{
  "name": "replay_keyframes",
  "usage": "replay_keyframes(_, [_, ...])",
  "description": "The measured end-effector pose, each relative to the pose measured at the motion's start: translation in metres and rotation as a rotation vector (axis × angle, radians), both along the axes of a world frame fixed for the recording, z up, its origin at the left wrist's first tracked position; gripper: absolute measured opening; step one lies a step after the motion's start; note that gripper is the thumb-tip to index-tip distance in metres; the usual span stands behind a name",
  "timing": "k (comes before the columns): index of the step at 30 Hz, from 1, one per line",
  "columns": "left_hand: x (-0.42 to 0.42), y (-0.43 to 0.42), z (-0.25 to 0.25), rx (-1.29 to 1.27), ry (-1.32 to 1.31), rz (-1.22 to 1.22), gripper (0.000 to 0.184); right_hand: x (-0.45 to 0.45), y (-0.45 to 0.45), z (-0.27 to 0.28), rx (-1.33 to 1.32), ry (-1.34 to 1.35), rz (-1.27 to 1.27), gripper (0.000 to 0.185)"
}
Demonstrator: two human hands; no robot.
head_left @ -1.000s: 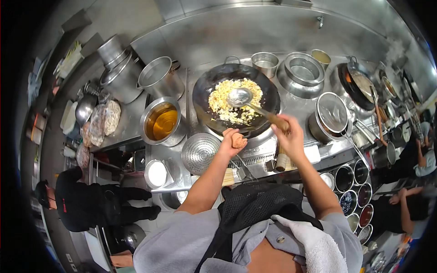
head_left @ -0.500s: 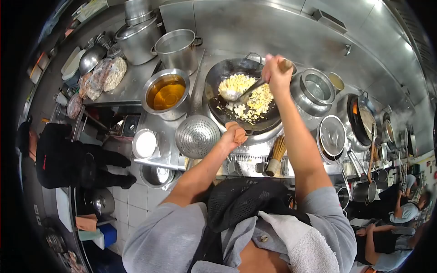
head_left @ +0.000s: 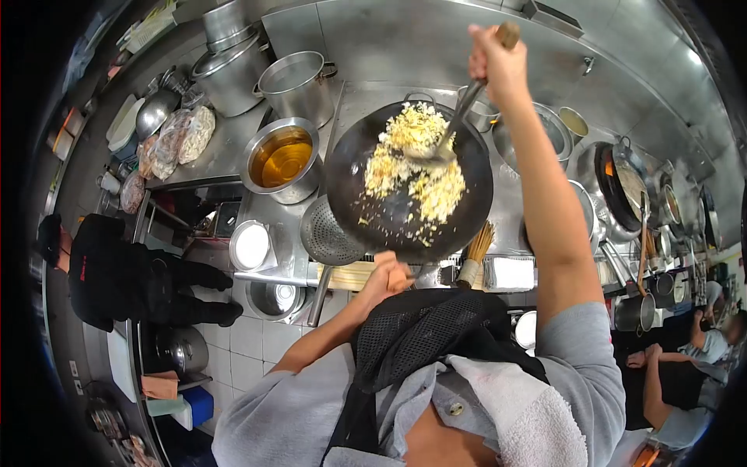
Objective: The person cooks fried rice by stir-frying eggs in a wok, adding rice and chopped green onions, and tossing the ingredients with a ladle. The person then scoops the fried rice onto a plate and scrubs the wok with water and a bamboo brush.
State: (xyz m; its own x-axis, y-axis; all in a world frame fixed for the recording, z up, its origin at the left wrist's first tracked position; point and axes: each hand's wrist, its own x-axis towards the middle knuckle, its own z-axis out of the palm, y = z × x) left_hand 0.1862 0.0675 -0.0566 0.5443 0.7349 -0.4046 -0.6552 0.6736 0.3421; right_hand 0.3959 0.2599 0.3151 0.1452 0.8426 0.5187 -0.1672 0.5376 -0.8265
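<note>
In wok (head_left: 350, 179) — ladle (head_left: 464, 115) amid food (head_left: 381, 173); right hand (head_left: 498, 66) grips it.

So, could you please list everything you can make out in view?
Wok: one, black, centre
Cooked food: one batch, yellow and white, in the wok
Ladle: one, grey with brown handle end, bowl in the food
Skimmer: one, grey, near left of the wok
Pot: one, silver, left of the wok, holding amber liquid
Tall open pot: one, silver, beyond that
Lidded pot: one, silver, far left
Bags: several, clear, left
Brush: one, straw-coloured, near right of the wok
Orange cloth: one, near edge of the wok
Other cookware: several, mostly metallic, right; count unclear
Co-worker: one, black clothing, left; others right
Left hand: one, bare, holding the orange cloth
Right hand: one, bare, gripping the ladle
</note>
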Motion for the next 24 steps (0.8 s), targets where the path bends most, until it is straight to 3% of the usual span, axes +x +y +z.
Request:
replay_keyframes(2, [-0.006, -0.007, 0.006, 0.023, 0.178, -0.061, 0.009, -0.013, -0.026, 0.032, -0.006, -0.015, 0.065, 0.036])
replay_keyframes(3, [-0.001, 0.009, 0.006, 0.056, 0.021, 0.05, 0.009, -0.023, -0.034, 0.027, -0.001, -0.057, -0.004, 0.038])
replay_keyframes(4, [0.002, 0.032, 0.013, 0.04, 0.056, 0.048, 0.009, -0.035, -0.039, 0.019, 0.0, -0.099, -0.077, 0.039])
replay_keyframes(6, [0.014, 0.079, 0.019, -0.023, 0.125, 0.041, 0.01, -0.049, -0.013, -0.042, -0.07, -0.103, -0.146, 0.041])
replay_keyframes(8, [0.016, 0.068, 0.044, -0.049, 0.197, 0.142, 0.007, -0.032, 0.013, -0.081, -0.002, -0.091, -0.206, 0.035])
replay_keyframes(10, [-0.007, 0.04, -0.013, 0.016, -0.092, 0.099, 0.003, -0.009, 0.009, -0.059, 0.019, 0.024, -0.095, 0.031])
replay_keyframes(11, [-0.022, 0.026, -0.037, 0.098, -0.217, -0.071, 0.003, 0.002, 0.003, -0.038, -0.032, 0.062, 0.013, 0.031])
replay_keyframes(12, [-0.021, 0.005, -0.008, -0.023, 0.172, -0.009, 0.005, 0.0, -0.015, -0.012, -0.081, 0.049, 0.02, 0.038])
replay_keyframes(16, [-0.012, 0.047, 0.025, -0.027, 0.155, 0.055, 0.001, -0.026, -0.038, 0.007, -0.156, -0.118, -0.043, 0.032])
replay_keyframes(20, [0.006, 0.078, 0.037, 0.027, 0.185, 0.112, 0.006, -0.031, 0.013, -0.079, -0.006, -0.049, -0.141, 0.03])
replay_keyframes(22, [-0.013, 0.058, -0.021, 0.04, -0.05, 0.031, 0.004, -0.022, 0.015, -0.054, 0.027, -0.051, -0.141, 0.031])
replay_keyframes(23, [-0.027, 0.043, -0.02, 0.034, 0.108, -0.073, 0.003, -0.017, 0.012, -0.037, 0.056, -0.047, -0.143, 0.032])
replay_keyframes(24, [-0.039, 0.032, -0.021, 0.072, -0.031, -0.145, 0.004, -0.016, 0.008, -0.012, 0.075, -0.043, -0.152, 0.032])
